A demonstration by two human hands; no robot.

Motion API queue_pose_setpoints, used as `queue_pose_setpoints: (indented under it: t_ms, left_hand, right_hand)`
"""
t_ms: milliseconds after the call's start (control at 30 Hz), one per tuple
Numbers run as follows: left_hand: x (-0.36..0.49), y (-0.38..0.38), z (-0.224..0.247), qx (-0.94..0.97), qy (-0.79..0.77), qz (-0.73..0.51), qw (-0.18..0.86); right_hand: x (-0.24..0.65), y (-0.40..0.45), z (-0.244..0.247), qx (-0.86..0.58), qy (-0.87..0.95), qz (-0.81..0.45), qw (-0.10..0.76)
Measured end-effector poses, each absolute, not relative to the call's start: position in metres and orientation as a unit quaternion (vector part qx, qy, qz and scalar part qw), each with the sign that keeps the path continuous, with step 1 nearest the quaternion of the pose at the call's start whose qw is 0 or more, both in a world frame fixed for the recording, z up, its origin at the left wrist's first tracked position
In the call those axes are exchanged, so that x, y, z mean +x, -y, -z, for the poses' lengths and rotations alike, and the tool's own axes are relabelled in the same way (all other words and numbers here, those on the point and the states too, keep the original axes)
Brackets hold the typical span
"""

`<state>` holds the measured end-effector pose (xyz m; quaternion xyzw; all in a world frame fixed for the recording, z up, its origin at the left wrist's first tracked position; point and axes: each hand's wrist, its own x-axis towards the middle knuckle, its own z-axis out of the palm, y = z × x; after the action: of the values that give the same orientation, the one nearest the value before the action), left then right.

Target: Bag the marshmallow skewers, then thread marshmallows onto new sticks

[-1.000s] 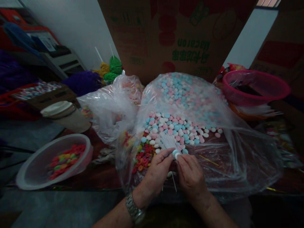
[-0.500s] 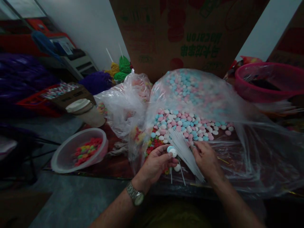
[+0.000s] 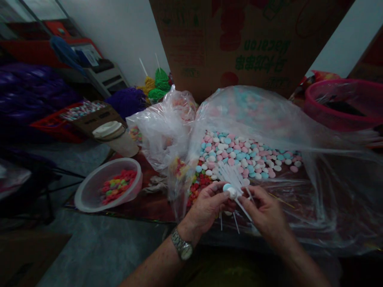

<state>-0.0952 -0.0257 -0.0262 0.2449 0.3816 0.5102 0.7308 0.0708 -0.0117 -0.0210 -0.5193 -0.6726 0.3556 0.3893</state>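
1. A translucent plastic bowl (image 3: 77, 201) of red and yellow ring candies (image 3: 118, 186) sits at 9 o'clock from the hands.
2. The left hand (image 3: 206, 209), wearing a wristwatch (image 3: 182, 248), has its fingers pinched together on pastel candy discs (image 3: 229, 191).
3. White lollipop sticks (image 3: 231, 179) fan out between the hands.
4. The right hand (image 3: 263, 211) has its fingers closed on those sticks.
5. A heap of pastel candies (image 3: 245, 155) lies at 12 o'clock, on a clear plastic bag (image 3: 329, 199).
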Motion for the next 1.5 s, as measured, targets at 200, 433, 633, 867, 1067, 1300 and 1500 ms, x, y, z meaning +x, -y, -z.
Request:
queue_pose_setpoints:
  t_ms: [200, 433, 633, 867, 1067, 1300, 1500]
  left_hand:
    - [-0.086, 0.033, 0.023, 0.281, -0.426, -0.472, 0.719]
    - [-0.078, 0.039, 0.019, 0.267, -0.459, -0.506, 0.679]
    - [-0.083, 0.029, 0.028, 0.308, -0.448, -0.490, 0.681]
    - [-0.090, 0.019, 0.031, 0.380, -0.486, -0.450, 0.646]
    - [-0.092, 0.025, 0.026, 0.450, -0.468, -0.444, 0.617]
    - [-0.095, 0.031, 0.022, 0.538, -0.486, -0.407, 0.555]
    - [-0.094, 0.030, 0.020, 0.421, -0.454, -0.411, 0.669]
  right_hand:
    - [0.042, 0.028, 0.027, -0.500, 0.520, -0.513, 0.466]
    - [0.042, 0.032, 0.033, -0.511, 0.537, -0.478, 0.471]
    - [0.048, 0.020, 0.047, -0.498, 0.526, -0.511, 0.463]
    - [0.064, -0.007, 0.052, -0.524, 0.570, -0.441, 0.454]
    - [0.053, 0.002, 0.035, -0.497, 0.609, -0.483, 0.386]
    - [0.053, 0.021, 0.032, -0.460, 0.504, -0.592, 0.429]
    - [0.054, 0.022, 0.040, -0.474, 0.429, -0.622, 0.452]
